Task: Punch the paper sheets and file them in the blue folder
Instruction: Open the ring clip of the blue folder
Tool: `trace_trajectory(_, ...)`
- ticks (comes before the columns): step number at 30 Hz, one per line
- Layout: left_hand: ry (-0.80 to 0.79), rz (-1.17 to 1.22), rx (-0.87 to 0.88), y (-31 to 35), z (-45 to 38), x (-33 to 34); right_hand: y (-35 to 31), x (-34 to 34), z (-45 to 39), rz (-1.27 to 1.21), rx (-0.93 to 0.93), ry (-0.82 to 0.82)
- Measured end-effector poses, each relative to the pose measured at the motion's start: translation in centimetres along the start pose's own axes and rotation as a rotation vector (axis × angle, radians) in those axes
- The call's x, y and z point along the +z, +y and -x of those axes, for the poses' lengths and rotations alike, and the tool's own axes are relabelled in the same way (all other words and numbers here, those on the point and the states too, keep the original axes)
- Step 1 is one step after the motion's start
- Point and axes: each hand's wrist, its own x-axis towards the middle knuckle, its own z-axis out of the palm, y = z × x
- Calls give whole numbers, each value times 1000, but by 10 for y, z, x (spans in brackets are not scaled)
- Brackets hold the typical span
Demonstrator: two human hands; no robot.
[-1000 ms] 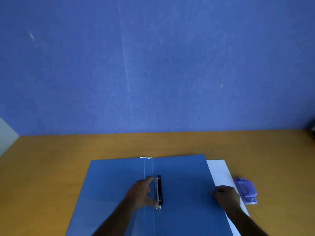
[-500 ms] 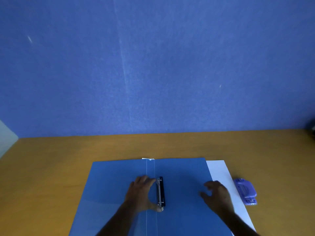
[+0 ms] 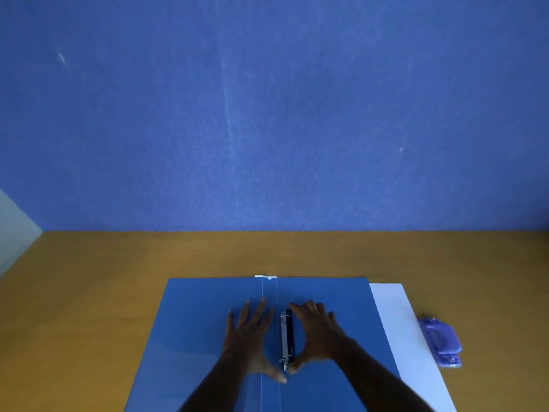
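Both hands rest on the open blue folder (image 3: pixel 326 295), one on either side of its ring mechanism (image 3: pixel 287 337). On the left cover, the left hand (image 3: pixel 252 340) lies flat with its fingers spread and pointing away from the person, its thumb reaching across the spine crease toward the near end of the mechanism; it grips nothing. Arched over the right cover, the right hand (image 3: pixel 319 334) has its fingers curled down beside the far end of the black base and its thumb pointing in toward the near end, just beside the left thumb; the hand is open and loosely curved, and whether its thumb tip actually touches the metal cannot be told. Between the two hands the mechanism runs lengthwise along the right edge of the spine, a silver bar on a black strip with a small ring at each end. The folder lies flat and open on the wooden table (image 3: pixel 89 292), its near edge cut off by the bottom of the view. White paper sheets (image 3: pixel 398 322) lie partly under the folder's right cover, showing as a strip along its right side. A purple hole punch (image 3: pixel 441 340) sits on the table just beside the right edge of the sheets. A blue wall (image 3: pixel 267 114) rises behind the table.
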Motion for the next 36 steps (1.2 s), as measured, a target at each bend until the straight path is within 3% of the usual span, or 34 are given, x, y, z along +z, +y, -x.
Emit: trace_trajectory(36, -38, -8, -21, 4, 1, -4, -11, -17, -6, -75, 42, -53)
